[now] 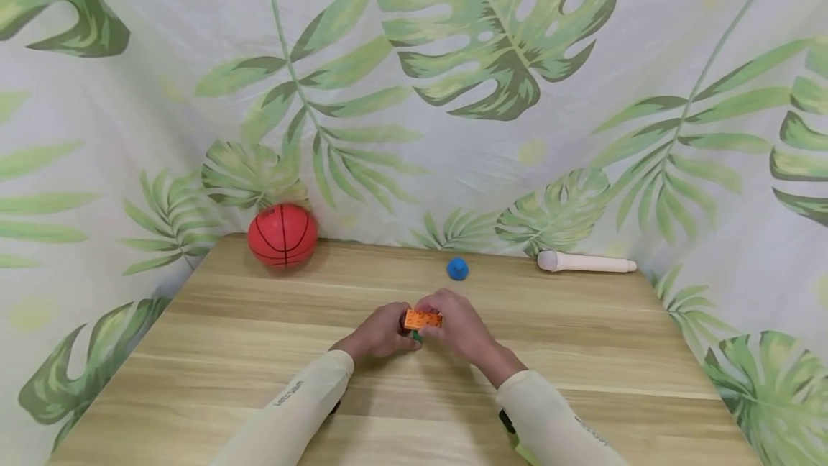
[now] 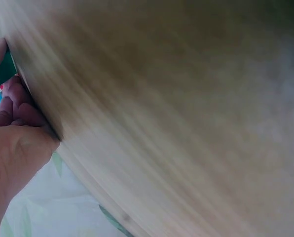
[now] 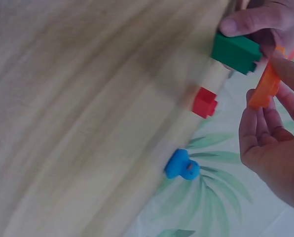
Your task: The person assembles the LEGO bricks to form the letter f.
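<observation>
In the head view my left hand (image 1: pixel 383 331) grips a green toy building brick (image 3: pixel 236 53), its thumb along one side. The brick is low over the table, and its studs face the other hand. My right hand (image 1: pixel 456 326) pinches a flatter orange toy building brick (image 1: pixel 423 319) between thumb and fingertips. In the right wrist view the orange brick is tilted, close by the studded end of the green one. A small red toy brick (image 3: pixel 204 102) sits on the table beyond the hands; the hands hide it in the head view.
A blue toy duck (image 1: pixel 457 269) stands near the table's back edge. At the back left lies a red basketball (image 1: pixel 283 235), and a pale toy microphone (image 1: pixel 586 262) lies at the back right. Behind the wooden table (image 1: pixel 259 336) hangs a leaf-patterned cloth (image 1: pixel 453 157).
</observation>
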### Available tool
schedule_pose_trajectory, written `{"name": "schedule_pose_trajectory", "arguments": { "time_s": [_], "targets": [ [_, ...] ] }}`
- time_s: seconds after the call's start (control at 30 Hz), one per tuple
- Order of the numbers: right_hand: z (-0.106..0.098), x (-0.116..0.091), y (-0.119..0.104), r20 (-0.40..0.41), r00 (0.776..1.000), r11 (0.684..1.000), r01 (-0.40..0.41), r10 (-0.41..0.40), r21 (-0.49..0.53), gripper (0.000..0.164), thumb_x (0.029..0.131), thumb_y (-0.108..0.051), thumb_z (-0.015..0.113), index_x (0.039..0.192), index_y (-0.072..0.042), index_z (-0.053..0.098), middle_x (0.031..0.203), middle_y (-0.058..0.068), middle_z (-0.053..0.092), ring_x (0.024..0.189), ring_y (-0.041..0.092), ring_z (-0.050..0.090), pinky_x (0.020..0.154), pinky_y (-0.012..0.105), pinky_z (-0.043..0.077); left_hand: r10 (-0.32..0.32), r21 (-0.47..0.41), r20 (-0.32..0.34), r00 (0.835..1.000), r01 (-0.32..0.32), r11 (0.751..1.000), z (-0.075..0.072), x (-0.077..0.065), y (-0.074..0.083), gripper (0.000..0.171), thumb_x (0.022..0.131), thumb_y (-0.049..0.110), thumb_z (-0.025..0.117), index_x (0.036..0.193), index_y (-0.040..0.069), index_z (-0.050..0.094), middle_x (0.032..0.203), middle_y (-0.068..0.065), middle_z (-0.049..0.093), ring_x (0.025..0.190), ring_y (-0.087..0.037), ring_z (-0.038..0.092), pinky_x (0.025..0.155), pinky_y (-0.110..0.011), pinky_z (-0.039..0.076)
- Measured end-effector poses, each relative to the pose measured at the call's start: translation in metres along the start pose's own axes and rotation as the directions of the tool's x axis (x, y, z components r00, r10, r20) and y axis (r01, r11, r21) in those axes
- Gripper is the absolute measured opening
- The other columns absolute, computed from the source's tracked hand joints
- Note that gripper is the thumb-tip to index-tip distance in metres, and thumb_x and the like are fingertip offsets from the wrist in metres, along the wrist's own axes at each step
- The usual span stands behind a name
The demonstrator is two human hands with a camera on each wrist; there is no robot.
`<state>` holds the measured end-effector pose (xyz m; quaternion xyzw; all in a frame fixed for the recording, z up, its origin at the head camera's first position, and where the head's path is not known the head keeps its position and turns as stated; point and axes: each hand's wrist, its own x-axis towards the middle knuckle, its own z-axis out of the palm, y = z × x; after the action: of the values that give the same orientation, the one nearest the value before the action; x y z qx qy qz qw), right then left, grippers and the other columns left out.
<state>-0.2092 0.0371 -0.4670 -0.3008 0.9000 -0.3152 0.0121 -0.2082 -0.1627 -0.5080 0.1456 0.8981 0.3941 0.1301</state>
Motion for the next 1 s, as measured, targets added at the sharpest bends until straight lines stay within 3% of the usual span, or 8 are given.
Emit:
{"name": "schedule_pose_trajectory", "arguments": {
  "time_s": [0.2,0.5,0.77,1.0],
  "targets": [
    [0.0069,0.0004,0.0042,-0.008,1.000,1.000,-0.020,0.020,-0.009,0.027,0.088,-0.008,0.088,0.113,-0.008,0.080,0.110,0.006,0.072,0.099,0.019,0.064,0.091,0.040,0.056,0.003,-0.011,-0.007,1.000,-0.003,1.000,-0.0004,0.0007,-0.0013,0.033,0.088,0.013,0.090,0.104,0.007,0.062,0.089,-0.001,0.057,0.082,-0.015,0.053,0.071,-0.025,0.042],
    [0.0101,0.0028,0.0036,0.005,1.000,1.000,0.014,-0.014,-0.020,0.026,0.087,-0.004,0.087,0.112,-0.009,0.081,0.110,0.006,0.071,0.103,0.022,0.067,0.095,0.043,0.059,0.020,0.001,-0.022,1.000,-0.020,1.000,-0.0002,-0.0022,-0.0010,0.034,0.087,0.012,0.090,0.107,0.005,0.064,0.093,-0.001,0.061,0.085,-0.016,0.054,0.075,-0.027,0.044],
    [0.0087,0.0047,0.0041,0.026,1.000,0.998,0.000,0.002,-0.058,0.025,0.087,-0.009,0.089,0.111,-0.012,0.081,0.106,0.001,0.070,0.099,0.017,0.066,0.094,0.038,0.059,0.038,-0.010,-0.029,0.999,-0.038,0.999,0.0007,-0.0023,-0.0021,0.034,0.087,0.011,0.090,0.108,0.004,0.064,0.096,-0.002,0.062,0.086,-0.016,0.054,0.076,-0.028,0.045],
    [0.0089,0.0045,0.0044,0.038,0.999,1.000,-0.017,0.017,-0.023,0.023,0.089,-0.004,0.086,0.108,-0.013,0.077,0.104,0.002,0.068,0.097,0.016,0.064,0.092,0.038,0.059,0.041,-0.010,-0.028,0.999,-0.041,0.999,0.0025,-0.0020,-0.0022,0.036,0.087,0.010,0.089,0.111,0.003,0.064,0.099,-0.003,0.065,0.089,-0.017,0.056,0.080,-0.031,0.048]
  ]
}}
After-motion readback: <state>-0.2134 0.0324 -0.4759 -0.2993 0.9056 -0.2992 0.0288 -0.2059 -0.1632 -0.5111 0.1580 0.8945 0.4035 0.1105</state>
